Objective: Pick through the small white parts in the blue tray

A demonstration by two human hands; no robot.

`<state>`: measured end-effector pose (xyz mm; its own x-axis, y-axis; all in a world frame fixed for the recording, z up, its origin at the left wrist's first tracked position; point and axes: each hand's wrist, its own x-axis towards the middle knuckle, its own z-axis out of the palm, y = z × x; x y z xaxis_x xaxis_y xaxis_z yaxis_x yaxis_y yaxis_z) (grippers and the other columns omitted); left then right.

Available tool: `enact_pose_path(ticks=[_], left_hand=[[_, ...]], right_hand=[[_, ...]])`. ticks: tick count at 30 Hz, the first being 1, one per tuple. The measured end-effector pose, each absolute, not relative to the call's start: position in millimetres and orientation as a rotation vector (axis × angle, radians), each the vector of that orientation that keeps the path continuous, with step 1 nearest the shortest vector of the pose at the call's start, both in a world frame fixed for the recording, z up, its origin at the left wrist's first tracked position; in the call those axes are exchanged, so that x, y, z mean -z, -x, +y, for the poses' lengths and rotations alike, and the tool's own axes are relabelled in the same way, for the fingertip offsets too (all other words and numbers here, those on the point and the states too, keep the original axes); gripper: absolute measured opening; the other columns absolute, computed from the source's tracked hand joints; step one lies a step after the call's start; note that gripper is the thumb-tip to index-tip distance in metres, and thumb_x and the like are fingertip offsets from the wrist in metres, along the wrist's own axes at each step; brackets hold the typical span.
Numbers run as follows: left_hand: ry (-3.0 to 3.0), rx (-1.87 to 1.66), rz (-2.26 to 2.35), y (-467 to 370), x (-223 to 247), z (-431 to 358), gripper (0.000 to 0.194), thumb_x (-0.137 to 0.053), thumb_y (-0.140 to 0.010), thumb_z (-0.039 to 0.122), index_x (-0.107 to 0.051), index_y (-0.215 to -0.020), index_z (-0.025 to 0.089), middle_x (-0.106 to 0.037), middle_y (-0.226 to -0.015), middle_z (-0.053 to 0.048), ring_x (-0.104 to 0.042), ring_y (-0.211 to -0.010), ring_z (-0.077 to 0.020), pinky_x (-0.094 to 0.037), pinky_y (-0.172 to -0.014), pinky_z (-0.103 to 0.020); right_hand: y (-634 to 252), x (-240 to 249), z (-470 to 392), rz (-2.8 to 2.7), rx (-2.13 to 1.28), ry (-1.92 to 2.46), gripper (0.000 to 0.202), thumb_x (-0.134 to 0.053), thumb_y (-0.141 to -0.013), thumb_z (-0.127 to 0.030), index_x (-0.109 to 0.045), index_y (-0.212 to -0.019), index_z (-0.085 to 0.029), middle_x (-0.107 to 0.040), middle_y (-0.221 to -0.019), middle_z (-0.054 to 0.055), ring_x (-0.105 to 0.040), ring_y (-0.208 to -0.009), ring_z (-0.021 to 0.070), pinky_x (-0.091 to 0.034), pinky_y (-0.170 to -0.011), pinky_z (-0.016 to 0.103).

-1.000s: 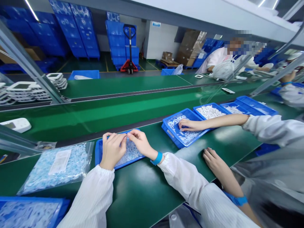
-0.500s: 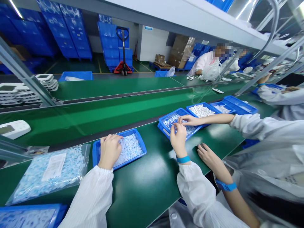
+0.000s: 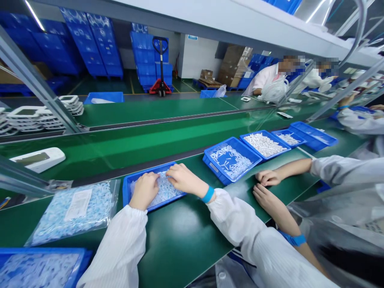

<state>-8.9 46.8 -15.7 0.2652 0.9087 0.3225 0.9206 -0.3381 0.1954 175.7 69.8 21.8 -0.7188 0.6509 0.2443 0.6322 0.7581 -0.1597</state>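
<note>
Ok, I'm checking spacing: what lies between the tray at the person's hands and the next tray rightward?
Head view: green worktop, the person's right wrist over part of it.

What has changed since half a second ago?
The right hand swung left to the blue plastic tray of small pale parts. A co-worker's hand left another blue plastic tray for the green tabletop. The white plastic display unit slid right. The clear plastic bag of pale pieces stayed.
</note>
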Motion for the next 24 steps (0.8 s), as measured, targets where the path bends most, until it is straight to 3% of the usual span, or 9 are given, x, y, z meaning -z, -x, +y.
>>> enact_pose_path(ticks=[6, 10, 14, 24], left_hand=[[2.415, 0.483, -1.873, 7.9, 13.0, 46.3, 0.025, -0.046, -0.075, 0.011, -0.067, -0.087, 0.019, -0.068, -0.084, -0.009, -0.063, -0.083, -0.0245, -0.045, -0.068, -0.032], [2.371, 0.435, -1.987, 6.0, 7.6, 47.3, 0.022, -0.046, -0.077, 0.014, -0.067, -0.077, 0.020, -0.069, -0.078, -0.008, -0.064, -0.075, -0.0248, -0.043, -0.064, -0.032], [2.307, 0.606, -2.057, 5.3, 2.9, 48.2, 0.024, -0.043, -0.082, 0.016, -0.067, -0.084, 0.021, -0.070, -0.084, -0.007, -0.064, -0.072, -0.0215, -0.043, -0.062, -0.030], [2.440, 1.009, -1.977, 2.4, 3.8, 50.5, 0.028, -0.040, -0.089, 0.025, -0.065, -0.100, 0.019, -0.069, -0.100, -0.006, -0.064, -0.093, -0.0220, -0.047, -0.086, -0.035]], right_hand=[[-150.6, -0.2, 77.4, -2.816, 0.180, 1.085, 0.011, -0.050, -0.078, -0.006, -0.059, -0.081, -0.010, -0.059, -0.081, 0.011, -0.049, -0.082, 0.0223, -0.029, -0.080, 0.039], [-154.3, -1.8, 75.6, -2.790, 0.192, 1.095, 0.010, -0.050, -0.078, -0.007, -0.060, -0.079, -0.010, -0.057, -0.082, 0.011, -0.049, -0.082, 0.0225, -0.029, -0.078, 0.039], [-155.4, -4.4, 75.4, -2.751, 0.188, 1.126, 0.010, -0.051, -0.079, -0.009, -0.061, -0.080, -0.011, -0.056, -0.088, 0.013, -0.048, -0.086, 0.0237, -0.030, -0.077, 0.038], [-156.5, -8.9, 74.0, -2.656, -0.028, 1.086, 0.014, -0.046, -0.088, -0.012, -0.060, -0.088, -0.011, -0.061, -0.088, 0.009, -0.053, -0.084, 0.0197, -0.031, -0.075, 0.033]])
